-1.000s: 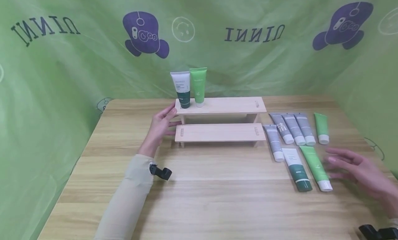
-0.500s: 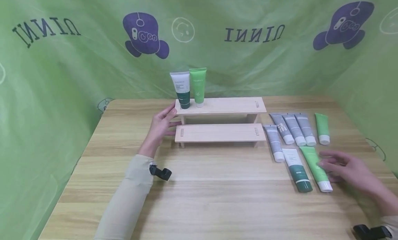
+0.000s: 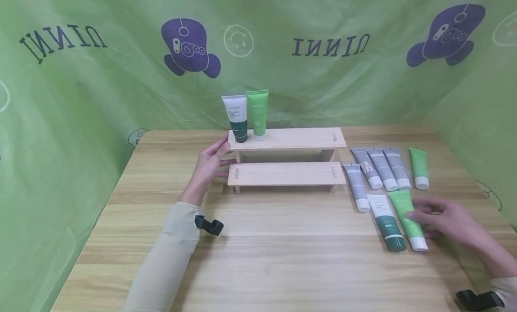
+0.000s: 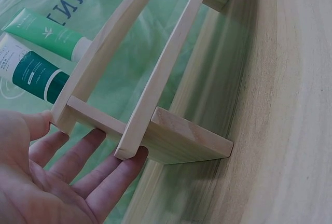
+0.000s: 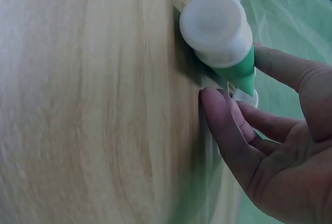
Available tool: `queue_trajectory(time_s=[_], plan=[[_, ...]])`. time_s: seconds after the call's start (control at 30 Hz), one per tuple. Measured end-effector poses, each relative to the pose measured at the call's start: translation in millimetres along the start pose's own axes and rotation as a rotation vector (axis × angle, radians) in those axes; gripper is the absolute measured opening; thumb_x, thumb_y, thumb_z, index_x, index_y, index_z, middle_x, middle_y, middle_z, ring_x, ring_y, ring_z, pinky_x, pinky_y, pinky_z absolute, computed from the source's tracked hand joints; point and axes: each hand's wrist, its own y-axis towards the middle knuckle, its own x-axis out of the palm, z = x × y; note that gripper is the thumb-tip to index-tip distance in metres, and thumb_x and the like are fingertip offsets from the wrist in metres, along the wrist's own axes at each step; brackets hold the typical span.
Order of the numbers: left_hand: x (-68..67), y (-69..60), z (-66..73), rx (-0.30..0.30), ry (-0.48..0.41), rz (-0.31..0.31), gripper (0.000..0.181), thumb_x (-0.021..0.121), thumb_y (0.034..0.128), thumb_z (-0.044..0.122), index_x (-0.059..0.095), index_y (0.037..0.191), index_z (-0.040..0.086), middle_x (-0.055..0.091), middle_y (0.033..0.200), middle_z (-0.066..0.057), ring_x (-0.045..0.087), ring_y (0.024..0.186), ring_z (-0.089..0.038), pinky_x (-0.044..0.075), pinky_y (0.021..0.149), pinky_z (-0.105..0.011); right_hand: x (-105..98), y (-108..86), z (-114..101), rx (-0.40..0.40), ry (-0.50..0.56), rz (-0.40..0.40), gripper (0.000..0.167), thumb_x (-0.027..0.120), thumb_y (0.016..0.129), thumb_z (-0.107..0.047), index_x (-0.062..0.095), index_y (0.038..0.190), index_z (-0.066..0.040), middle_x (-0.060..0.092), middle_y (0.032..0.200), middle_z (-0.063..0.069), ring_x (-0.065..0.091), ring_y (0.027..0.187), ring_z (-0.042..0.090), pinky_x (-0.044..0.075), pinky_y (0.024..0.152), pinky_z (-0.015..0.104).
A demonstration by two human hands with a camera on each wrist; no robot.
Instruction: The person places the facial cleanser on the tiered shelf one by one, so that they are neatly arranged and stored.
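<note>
A two-tier wooden rack (image 3: pixel 286 173) stands at the table's middle back. My left hand (image 3: pixel 208 164) holds its left end; in the left wrist view the thumb and fingertips touch the board ends. On the upper board stand a white and dark-green squeeze tube (image 3: pixel 238 119) and a light-green squeeze tube (image 3: pixel 258 114), caps down. At the right, my right hand (image 3: pixel 448 220) pinches another light-green tube (image 3: pixel 407 213) from its right side, thumb on top. In the right wrist view its white cap (image 5: pixel 212 24) faces the camera, and fingers lie along its edge.
Left of the pinched tube lies a white and dark-green tube (image 3: pixel 387 222). Several grey-blue tubes (image 3: pixel 379 168) lie beside the rack's right end, and a small green tube (image 3: pixel 419 168) lies farther right. A green curtain (image 3: pixel 323 87) hangs behind the wooden table (image 3: pixel 266 258).
My right hand has moved left onto the light-green tube and taken hold of it. The tube's cap end has shifted slightly left. My left hand stays at the rack.
</note>
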Motion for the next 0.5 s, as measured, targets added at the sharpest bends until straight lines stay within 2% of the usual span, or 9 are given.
queue_trajectory(time_s=[0.33, 0.5], plan=[[0.3, -1.1, 1.1, 0.005, -0.004, -0.002, 0.049, 0.054, 0.1043, 0.040, 0.045, 0.152, 0.033, 0.049, 0.150, -0.016, 0.061, 0.120, -0.038, 0.058, 0.086, -0.056, 2.4, -0.1, -6.4, 0.005, -0.016, -0.025, 0.068, 0.066, 0.100, -0.029, 0.041, 0.137, 0.021, 0.062, 0.115, 0.036, 0.069, 0.081, 0.019, 0.062, 0.067, 0.032], [1.0, 0.2, -0.4, 0.001, -0.004, 0.005, 0.049, 0.055, 0.1038, 0.041, 0.046, 0.151, 0.033, 0.050, 0.149, -0.016, 0.062, 0.119, -0.038, 0.058, 0.085, -0.055, 2.9, -0.6, -6.5, 0.006, -0.019, -0.026, 0.068, 0.064, 0.101, -0.031, 0.040, 0.136, 0.022, 0.061, 0.116, 0.038, 0.070, 0.088, 0.029, 0.062, 0.068, 0.032]])
